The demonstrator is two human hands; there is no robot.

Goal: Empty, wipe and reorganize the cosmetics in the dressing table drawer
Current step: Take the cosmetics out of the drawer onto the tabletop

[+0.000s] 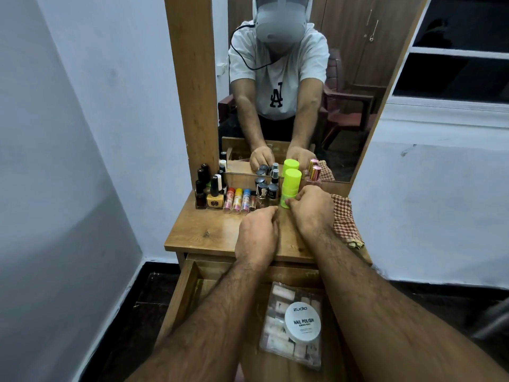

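A row of cosmetics is set along the back of the surface [209, 232], against the mirror [344, 86]: nail polish bottles [208, 188] at the left, lip balm sticks [237, 201] to their right, then small spray bottles [265, 190], then a capped tube [290, 183]. A cloth [345, 221] is laid at the surface's right edge. Below and in front, the drawer [181, 293] is pulled open, with a round tub [303, 322] resting on a packet [278, 343] inside it.
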